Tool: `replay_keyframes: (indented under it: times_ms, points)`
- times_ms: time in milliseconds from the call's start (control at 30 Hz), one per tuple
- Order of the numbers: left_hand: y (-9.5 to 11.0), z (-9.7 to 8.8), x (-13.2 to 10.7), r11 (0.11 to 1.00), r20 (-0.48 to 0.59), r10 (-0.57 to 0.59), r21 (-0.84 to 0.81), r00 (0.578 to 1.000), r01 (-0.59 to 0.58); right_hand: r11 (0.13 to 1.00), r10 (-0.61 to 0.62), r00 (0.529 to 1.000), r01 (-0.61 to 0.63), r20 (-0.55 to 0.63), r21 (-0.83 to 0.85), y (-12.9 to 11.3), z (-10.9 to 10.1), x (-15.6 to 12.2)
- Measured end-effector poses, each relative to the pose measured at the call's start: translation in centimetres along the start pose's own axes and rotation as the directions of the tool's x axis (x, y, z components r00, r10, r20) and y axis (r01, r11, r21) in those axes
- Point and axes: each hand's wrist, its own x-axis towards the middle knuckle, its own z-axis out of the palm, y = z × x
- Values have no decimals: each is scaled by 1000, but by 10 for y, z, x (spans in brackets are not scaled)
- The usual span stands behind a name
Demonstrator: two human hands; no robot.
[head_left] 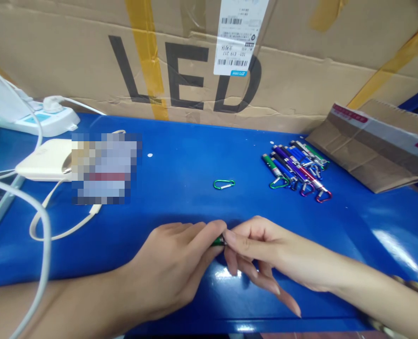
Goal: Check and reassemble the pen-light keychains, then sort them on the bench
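Note:
My left hand [185, 259] is closed around a small green penlight [217, 241], and only its end shows past the fingers. At that end the thumb and forefinger of my right hand [254, 245] are pinched together, while the other fingers hang loosely apart. Whether a small part sits in the right pinch is hidden. A green carabiner clip [224, 184] lies by itself on the blue table [187, 188], beyond my hands. To its right is a pile of penlights [293, 162] in green, blue, purple and red, with carabiner clips on them.
A large cardboard box [88, 61] marked LED stands along the back. On the right is an opened brown carton [367, 146]. The left side holds a white power strip [49, 115], a cream power bank [46, 160], a blurred-out item [106, 167] and a white cable [44, 235].

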Motion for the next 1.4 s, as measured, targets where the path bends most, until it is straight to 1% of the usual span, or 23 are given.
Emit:
replay_keyframes:
  times_ms: [67, 100, 133, 167, 200, 233, 267, 300, 333, 400, 467, 567, 633, 667, 800, 900, 967, 1033, 1067, 1133, 1233, 1300, 1400]
  points:
    - [0, 0, 0, 999, 12, -34, -38, 999, 34, 975, -77, 993, 56, -91, -215, 2, 1, 0]
    - [0, 0, 0, 997, 18, -56, -58, 998, 57, 919, -177, 971, 106, -158, -379, 3, 0, 0]
    - [0, -1, 0, 994, 26, -78, -78, 997, 80, 811, -314, 928, 151, -203, -565, 3, 0, -1]
    - [0, -1, 0, 991, 32, -93, -96, 995, 96, 649, -464, 864, 180, -197, -739, 4, -1, -1]
    - [0, -1, 0, 988, 31, -100, -111, 994, 103, 450, -591, 795, 188, -133, -873, 4, -2, -2]
    - [0, -1, 0, 987, 31, -100, -124, 995, 103, 244, -674, 738, 181, -32, -953, 4, -4, -3]
    - [0, -2, 0, 986, 36, -95, -137, 995, 99, 58, -711, 699, 165, 75, -985, 3, -5, -4]
    - [-1, -2, 1, 985, 51, -86, -147, 995, 93, -94, -718, 676, 142, 166, -985, 3, -7, -5]
    - [-1, -2, 1, 985, 70, -77, -149, 995, 86, -210, -711, 663, 117, 234, -971, 3, -8, -5]
    - [-1, -1, 1, 991, 112, -56, -117, 992, 69, -349, -688, 657, 72, 307, -934, 2, -10, -5]
    - [-1, 1, 1, 998, 133, -32, -40, 991, 38, -395, -664, 668, 67, 335, -916, 3, -10, -4]
    - [-1, 4, 0, 997, 125, 0, 77, 992, -10, -353, -644, 693, 105, 323, -930, 5, -10, -2]
    - [0, 6, -1, 991, 112, 19, 131, 993, -33, -265, -647, 707, 141, 285, -954, 8, -8, -1]
    - [0, 7, -2, 987, 104, 31, 156, 994, -47, -201, -650, 716, 161, 254, -966, 9, -7, 0]
    - [0, 9, -5, 970, 72, 62, 232, 995, -78, 165, -645, 759, 253, 90, -953, 11, 1, 1]
    - [1, 9, -6, 945, 23, 103, 310, 994, -105, 433, -586, 809, 258, -52, -864, 10, 9, 0]
    - [3, 8, -5, 917, -14, 150, 376, 989, -134, 636, -463, 872, 203, -157, -745, 8, 13, -1]
    - [5, 6, -4, 894, -40, 188, 420, 981, -154, 835, -255, 942, 100, -219, -541, 8, 15, -3]
    - [6, 5, -4, 887, -51, 199, 433, 979, -158, 905, -150, 965, 45, -217, -423, 8, 14, -3]
    - [6, 4, -3, 882, -70, 209, 444, 975, -158, 976, -14, 986, -23, -169, -214, 8, 12, -3]
    - [3, 5, -4, 890, -86, 197, 433, 977, -142, 1000, 28, 997, -29, -71, -13, 9, 6, 1]
    - [1, 7, -4, 903, -78, 178, 409, 981, -131, 999, 19, 999, -17, -46, 38, 9, 4, 3]
    - [-2, 8, -5, 921, -42, 146, 371, 988, -120, 1000, -16, 996, 14, -92, -20, 9, 4, 4]
